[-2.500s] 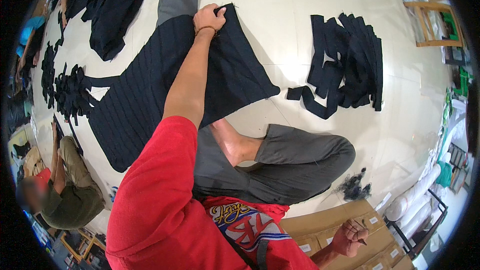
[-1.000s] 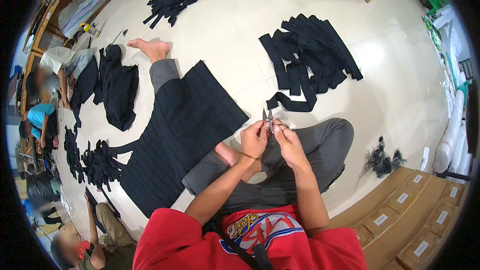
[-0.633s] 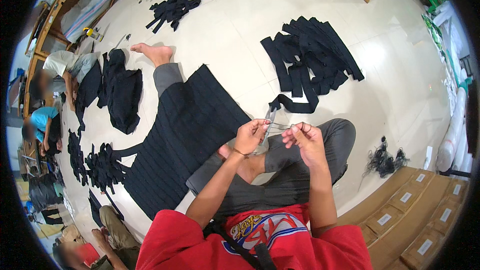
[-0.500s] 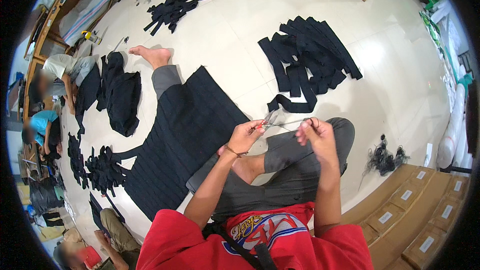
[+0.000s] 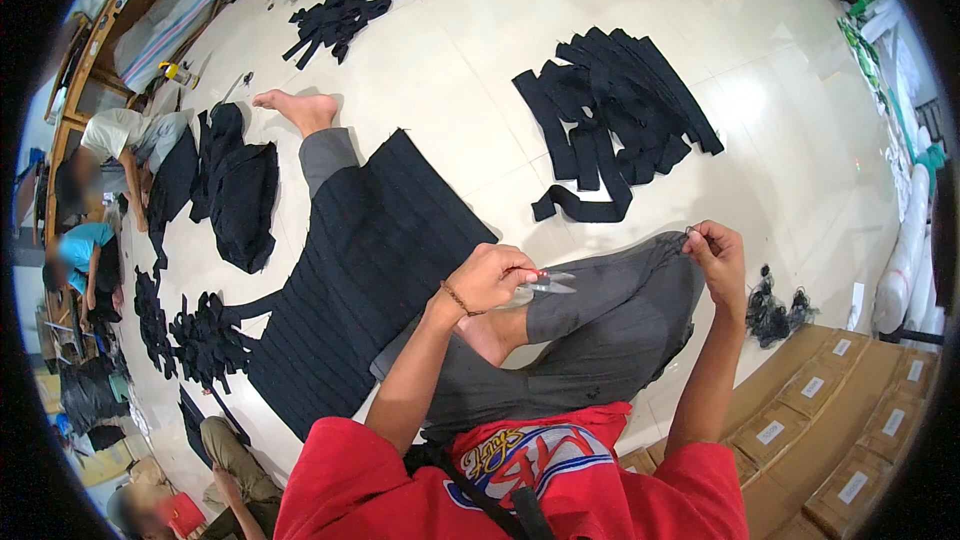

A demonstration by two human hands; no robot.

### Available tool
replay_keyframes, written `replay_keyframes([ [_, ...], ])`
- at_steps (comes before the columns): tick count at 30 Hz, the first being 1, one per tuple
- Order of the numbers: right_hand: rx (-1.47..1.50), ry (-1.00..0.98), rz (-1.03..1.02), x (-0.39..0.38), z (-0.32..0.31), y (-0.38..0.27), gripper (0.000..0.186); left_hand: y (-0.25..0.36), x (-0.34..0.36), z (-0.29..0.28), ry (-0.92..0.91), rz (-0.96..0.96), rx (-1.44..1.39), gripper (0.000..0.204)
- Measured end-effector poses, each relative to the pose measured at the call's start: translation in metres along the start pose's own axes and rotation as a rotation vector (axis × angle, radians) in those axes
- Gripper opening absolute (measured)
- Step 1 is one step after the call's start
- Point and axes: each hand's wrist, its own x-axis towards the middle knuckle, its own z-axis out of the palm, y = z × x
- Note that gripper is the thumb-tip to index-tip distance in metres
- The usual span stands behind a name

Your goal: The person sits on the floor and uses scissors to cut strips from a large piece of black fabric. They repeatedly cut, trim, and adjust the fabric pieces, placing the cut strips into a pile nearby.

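Observation:
My left hand (image 5: 495, 278) is closed around a pair of thread snips (image 5: 558, 283) with a red handle; the blades point right, over my bent leg. My right hand (image 5: 720, 260) is raised above my right knee, thumb and fingers pinched on a dark thread (image 5: 691, 231). Its loose end is too fine to follow against my grey trousers. Across my outstretched left leg lies a wide black ribbed cloth (image 5: 350, 270), close to my left wrist. Ahead of me, a heap of black fabric strips (image 5: 620, 130) is spread on the floor.
A tangle of dark thread scraps (image 5: 775, 308) lies right of my knee, near brown cardboard boxes (image 5: 800, 390). More black strips (image 5: 345, 15) and bundled black cloth (image 5: 240, 190) lie ahead and left. Several people sit along the left. White rolls (image 5: 902, 250) stand at right.
My right hand has moved right, away from the snips, carrying the dark thread with it. My left hand has shifted slightly, and the snips now point right.

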Motion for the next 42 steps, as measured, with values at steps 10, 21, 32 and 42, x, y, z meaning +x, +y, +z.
replay_keyframes([
  [10, -0.055, 0.11, -0.184, -0.007, 0.033, -0.002, 0.025, 0.023, -0.004, 0.005, 0.086, 0.132, 0.127, 0.012],
  [21, -0.153, -0.282, -0.643, -0.082, 0.025, -0.099, 0.021, 0.001, -0.008, 0.003, 0.744, -0.068, 0.4, 0.008],
  [32, -0.135, 0.587, 0.117, -0.056, -0.256, 0.139, 0.038, -0.032, -0.018, 0.008, 0.465, -0.167, 0.192, 0.012],
  [42, -0.265, 0.746, 0.326, -0.083, -0.264, 0.122, 0.014, -0.088, -0.025, 0.074, 0.239, -0.209, 0.254, 0.017],
])
